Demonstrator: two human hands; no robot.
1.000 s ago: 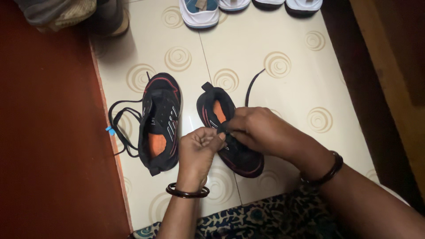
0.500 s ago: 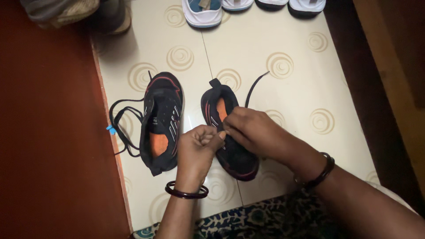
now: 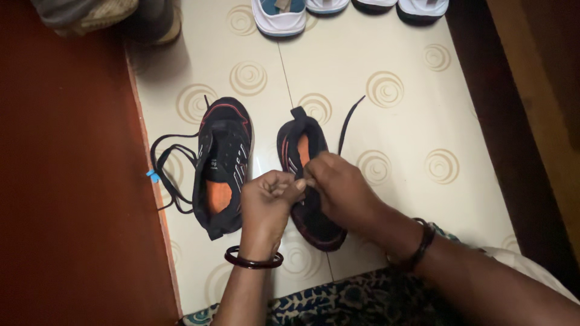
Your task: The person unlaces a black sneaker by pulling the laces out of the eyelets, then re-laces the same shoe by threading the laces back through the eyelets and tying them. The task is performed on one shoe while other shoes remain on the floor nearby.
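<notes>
Two black shoes with orange insoles lie on the cream tiled floor. The left shoe (image 3: 222,164) has its black lace (image 3: 169,169) pulled out and looped on the tiles beside it. Over the right shoe (image 3: 305,181), my left hand (image 3: 270,199) is closed in a fist, pinching the lace near the eyelets. My right hand (image 3: 338,190) covers the middle of that shoe and grips the same lace; a loose lace end (image 3: 349,124) trails toward the upper right. The eyelets are hidden under my hands.
Several white shoes (image 3: 281,15) line the top edge. A pair of worn grey shoes (image 3: 103,15) sits at the top left. A dark red floor strip (image 3: 66,181) runs down the left, a dark wooden edge (image 3: 531,121) on the right. Patterned cloth (image 3: 338,302) lies at the bottom.
Both hands have stayed on the right shoe, with small shifts of the fingers on the lace. The shoes have not moved.
</notes>
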